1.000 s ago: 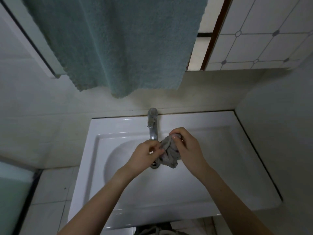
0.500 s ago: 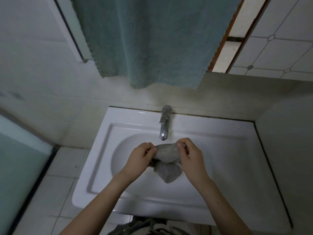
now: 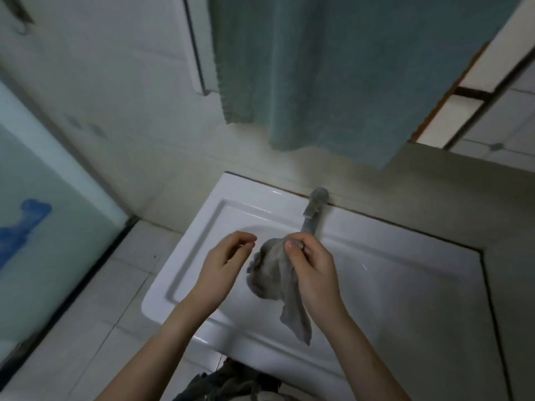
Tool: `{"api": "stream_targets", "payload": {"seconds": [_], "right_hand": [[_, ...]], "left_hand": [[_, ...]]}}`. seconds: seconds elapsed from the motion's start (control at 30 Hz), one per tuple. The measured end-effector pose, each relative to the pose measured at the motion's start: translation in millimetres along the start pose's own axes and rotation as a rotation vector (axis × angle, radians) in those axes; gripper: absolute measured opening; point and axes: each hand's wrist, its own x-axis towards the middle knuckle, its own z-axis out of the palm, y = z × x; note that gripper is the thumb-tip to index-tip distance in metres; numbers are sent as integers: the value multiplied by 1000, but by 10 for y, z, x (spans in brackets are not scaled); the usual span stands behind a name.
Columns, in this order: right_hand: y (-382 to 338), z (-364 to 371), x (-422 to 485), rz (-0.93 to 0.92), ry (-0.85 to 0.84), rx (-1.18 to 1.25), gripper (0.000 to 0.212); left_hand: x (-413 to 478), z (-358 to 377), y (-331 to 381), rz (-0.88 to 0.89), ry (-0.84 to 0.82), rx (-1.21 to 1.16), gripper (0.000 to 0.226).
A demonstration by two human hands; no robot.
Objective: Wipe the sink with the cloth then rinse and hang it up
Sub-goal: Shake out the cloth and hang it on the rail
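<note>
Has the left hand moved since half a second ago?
Yes. The left hand has let go of the crumpled grey cloth and drawn leftward, away from the chrome tap; the right hand pinches it.

I have only one view, a wide-angle camera worn on my head that looks forward and steeply down along my forearms. It sits close above my left hand and my right hand. Both land near mid-frame, and the right pinches the crumpled grey cloth. Beneath them the white ceramic sink lies tilted across the frame. Beyond the hands, a hanging teal terry towel fills the top. Left of my left hand, a frosted glass panel edges the view.
</note>
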Motion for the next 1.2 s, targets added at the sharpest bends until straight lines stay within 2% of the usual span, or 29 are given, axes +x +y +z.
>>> {"api": "stream_targets", "payload": {"seconds": [0.1,0.33,0.5,0.7,0.87,1.03,1.2], "right_hand": [[-29,304,-77,23,-117,3,15],[-258,994,-346,-50,-349,160,21],[-554,1548,-587,-155,-571,217,23],[-588,2288,-949,-197,-681,160,18],[-270,2929,-1328,-114,-645,46,16],[-105,3444,-1672,-68,-515,-17,25],[-92,3792,-1658,-46,-355,-44,25]], "left_hand": [[-269,-284,-179,-134,153,-5,21],[-1314,-878,-650,-362,541,-102,27],[-2148,-1255,-875,-458,828,-147,28],[-3064,-1696,-1104,-539,1075,-212,27],[-3822,-2078,-1421,-627,1097,-244,24],[-4478,-2686,-1670,-668,1102,-215,25],[-4626,-3363,-1907,-666,1064,-197,27]]}}
